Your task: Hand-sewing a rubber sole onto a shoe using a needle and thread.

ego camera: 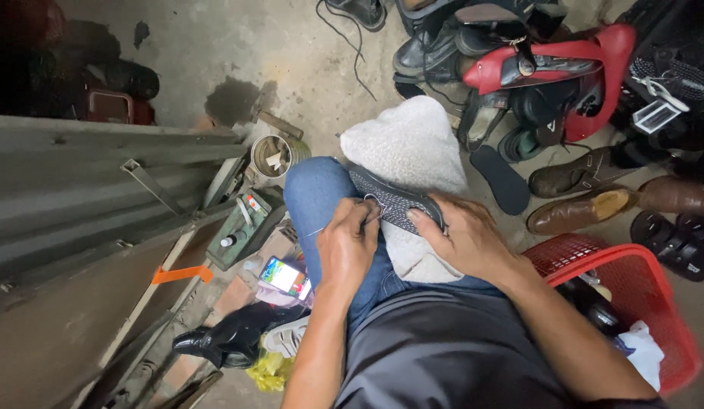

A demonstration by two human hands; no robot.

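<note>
Two hands meet over a dark knitted shoe (395, 203) lying sole-side toward the knees, on a white fleecy cloth (412, 148) spread across the blue-jeaned thighs. Largest around it is the grey metal sheeting (102, 197) close along the left, a hard edge that leaves that elbow little room; on the right a heap of shoes (533, 83) and a red plastic basket (632, 303) crowd in, so the free space is mostly above the lap.

By the look of it the shoe is light and floppy, with a bendy knit upper (only the sole has any stiffness), so it wants pinning at the sole edge.

The right hand (465, 238) does so, fingers clamped over the heel end. The left hand (348, 246) has its fingers pinched together on something thin at the shoe's edge, with a pale thread (315, 231) trailing; the tool itself is too small to tell.

A lit phone (285, 277) lies beside the left knee.
</note>
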